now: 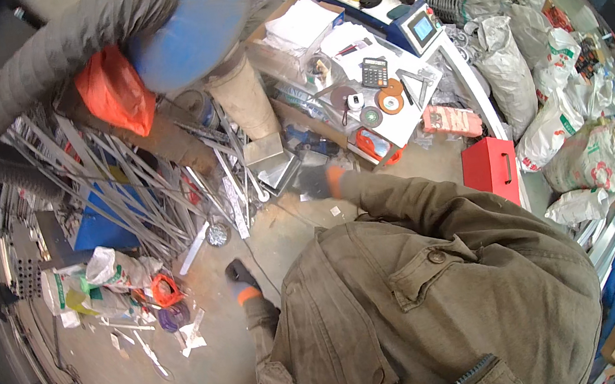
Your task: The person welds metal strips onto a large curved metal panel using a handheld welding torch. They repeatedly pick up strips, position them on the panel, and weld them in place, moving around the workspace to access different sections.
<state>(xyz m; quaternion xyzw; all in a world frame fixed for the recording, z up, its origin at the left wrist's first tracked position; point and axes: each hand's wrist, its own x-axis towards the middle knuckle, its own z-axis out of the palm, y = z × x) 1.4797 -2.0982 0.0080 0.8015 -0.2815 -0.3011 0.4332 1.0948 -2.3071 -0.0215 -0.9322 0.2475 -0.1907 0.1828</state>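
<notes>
My left hand (241, 275), in a dark glove with an orange cuff, hangs above the concrete floor. Its fingers look curled in, and I see nothing in them. Reaching forward, my right hand (314, 182) wears the same kind of glove. It is smeared, so its fingers do not show clearly. Just beyond its left side lies a grey metal box-like piece (278, 172) with a shiny inner face; whether the hand touches it I cannot tell. A red-framed pair of goggles or similar clear-fronted thing (372, 144) lies in a box past my right hand.
A white worktable (410, 109) holds a calculator (375, 71), grinding discs (390, 97) and a set square (419, 85). Metal strips (124, 187) pile up at left, under a grey duct hose (50, 63). A red box (490, 171) and white sacks (506, 71) stand at right.
</notes>
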